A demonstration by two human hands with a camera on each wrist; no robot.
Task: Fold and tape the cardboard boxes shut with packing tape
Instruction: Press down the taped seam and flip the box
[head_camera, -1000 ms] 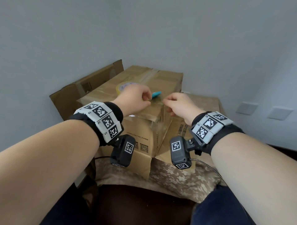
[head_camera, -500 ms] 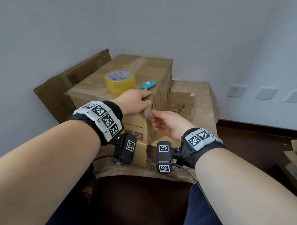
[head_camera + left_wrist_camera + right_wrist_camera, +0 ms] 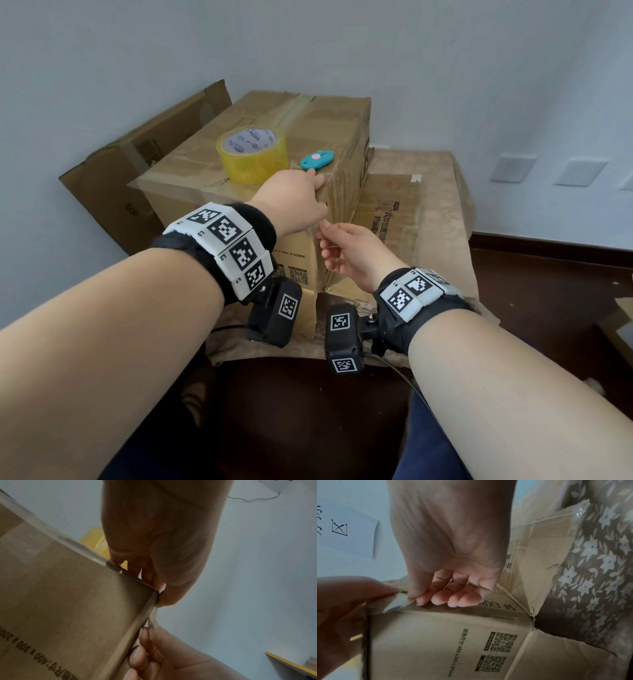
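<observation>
A closed cardboard box sits on a surface draped with a brown floral cloth, close against a pale wall. Its top seam is already covered with clear tape. On the box's top stand a yellow roll of packing tape and, just to its right, a small teal cutter.

The left hand rests on the near right corner of the box, fingers laid over the top edge and pressing a strip of clear tape against the cardboard. The right hand is just below and to the right of it, at the box's vertical corner edge, its thumb and curled fingers pinching the loose lower end of that strip.

A second flattened box leans against the right side of the first. A third, open box stands to the left, against the wall. Both wrists wear black bands with black-and-white marker squares.
</observation>
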